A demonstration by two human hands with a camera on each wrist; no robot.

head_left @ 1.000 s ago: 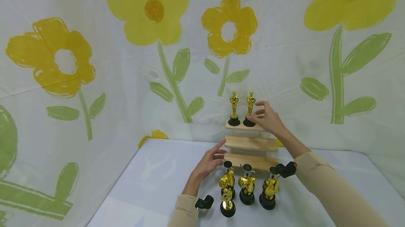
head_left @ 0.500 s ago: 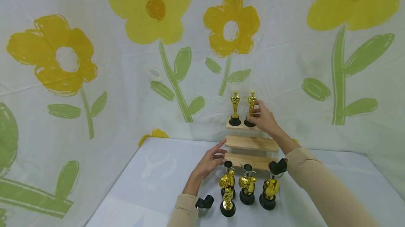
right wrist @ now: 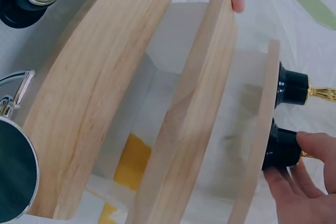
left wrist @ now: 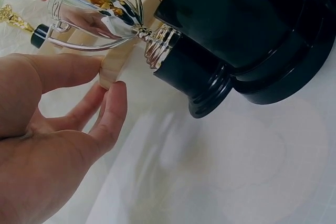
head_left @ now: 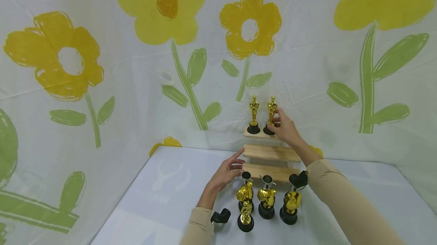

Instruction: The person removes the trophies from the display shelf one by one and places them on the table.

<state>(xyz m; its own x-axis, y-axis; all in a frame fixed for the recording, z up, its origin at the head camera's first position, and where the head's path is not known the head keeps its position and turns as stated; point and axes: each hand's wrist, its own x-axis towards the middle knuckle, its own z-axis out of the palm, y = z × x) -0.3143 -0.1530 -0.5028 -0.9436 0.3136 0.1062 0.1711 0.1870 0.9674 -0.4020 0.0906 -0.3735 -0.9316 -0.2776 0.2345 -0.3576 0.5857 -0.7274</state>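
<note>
Two gold figure statuettes on black bases stand side by side on the top step (head_left: 250, 134) of a wooden three-step stand. My right hand (head_left: 286, 128) pinches the right statuette (head_left: 271, 108) low down; in the right wrist view its thumb and fingers lie about the black base (right wrist: 281, 148). The left statuette (head_left: 253, 110) stands untouched. My left hand (head_left: 223, 173) has its fingertips against the left ends of the middle step (head_left: 271, 153) and lower step (head_left: 269, 171), index finger extended. In the left wrist view thumb and fingers touch a board's end (left wrist: 111, 69) without wrapping round it.
Before the stand are silver cup trophies, one (head_left: 268, 180) in the middle, and gold-topped trophies on black bases, including a middle one (head_left: 267, 199), a right one (head_left: 291, 205) and a front one (head_left: 246, 217). A flower-print cloth (head_left: 300, 66) hangs behind the white table (head_left: 164, 184).
My right hand has moved slightly left and closed in on the right statuette, its fingers now at the figure and base. The left hand has stayed at the steps' ends.
</note>
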